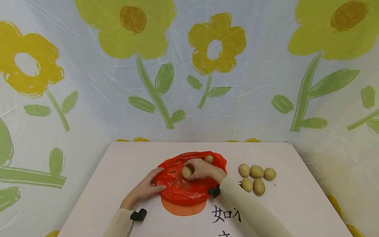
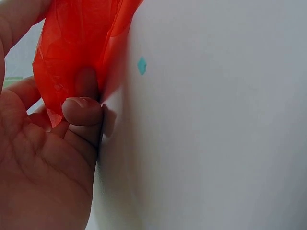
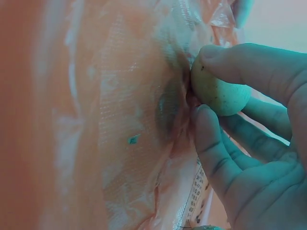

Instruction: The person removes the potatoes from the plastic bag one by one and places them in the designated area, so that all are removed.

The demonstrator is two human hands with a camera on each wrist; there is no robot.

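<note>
A red plastic bag lies spread on the table, crumpled at its edges. My left hand is at the bag's left end; in the left wrist view its fingers curl about the edge of the thin red plastic. Over the middle of the bag, my right hand pinches a potato. The right wrist view shows the thumb and fingers round this pale, round potato, close against the plastic. Another potato rests at the bag's back right. A darker patch shows just behind the held potato, partly hidden by my fingers.
Several potatoes sit grouped on the white table right of the bag. An orange printed shape and black characters mark the tabletop in front. A flower-printed cloth hangs behind and at the sides.
</note>
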